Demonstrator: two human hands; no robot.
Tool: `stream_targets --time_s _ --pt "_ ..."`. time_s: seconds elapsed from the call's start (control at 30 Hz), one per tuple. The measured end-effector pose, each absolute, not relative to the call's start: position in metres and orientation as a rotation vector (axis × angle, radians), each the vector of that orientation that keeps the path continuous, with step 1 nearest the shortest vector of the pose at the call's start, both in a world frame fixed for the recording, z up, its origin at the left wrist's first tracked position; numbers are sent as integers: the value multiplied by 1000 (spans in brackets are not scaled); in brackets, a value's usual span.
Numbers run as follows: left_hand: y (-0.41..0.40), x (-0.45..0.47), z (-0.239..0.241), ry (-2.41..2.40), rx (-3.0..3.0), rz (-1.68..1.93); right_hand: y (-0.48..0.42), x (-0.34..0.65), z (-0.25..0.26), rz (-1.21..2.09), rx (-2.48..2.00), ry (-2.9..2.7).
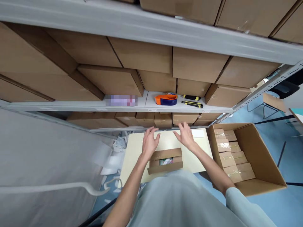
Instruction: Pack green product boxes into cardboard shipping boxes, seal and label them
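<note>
Both hands are raised above a pale yellow table, beyond an unsealed cardboard box (164,154). That box lies close to my body with its long flaps spread, and something green, white and pink shows through the gap. My left hand (149,143) is over the table's left half, fingers apart, holding nothing. To its right, my right hand (185,135) has its fingers spread and is likewise without an object, close to a white paper or label (198,133). Neither hand appears to touch the box.
A large carton (265,157) with several taped small boxes stands at the right. Facing me, a metal shelf (149,110) carries cardboard boxes, an orange-and-blue tape dispenser (166,99) and two utility knives (192,104). White plastic scraps (118,145) lie left of the table.
</note>
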State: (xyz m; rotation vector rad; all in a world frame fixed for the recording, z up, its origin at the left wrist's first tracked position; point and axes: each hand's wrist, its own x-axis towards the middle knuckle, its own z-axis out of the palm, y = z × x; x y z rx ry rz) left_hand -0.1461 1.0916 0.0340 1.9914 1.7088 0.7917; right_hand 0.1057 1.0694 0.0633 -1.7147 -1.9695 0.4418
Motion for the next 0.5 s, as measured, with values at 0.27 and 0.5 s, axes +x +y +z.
stream_targets --time_s 0.27,0.5 --pt "1203 -107 131 1537 2184 1068 1230 70 169 119 -1843 -2238" --pt "1204 -106 132 1532 2186 1036 1263 59 167 240 -2021 -2365"
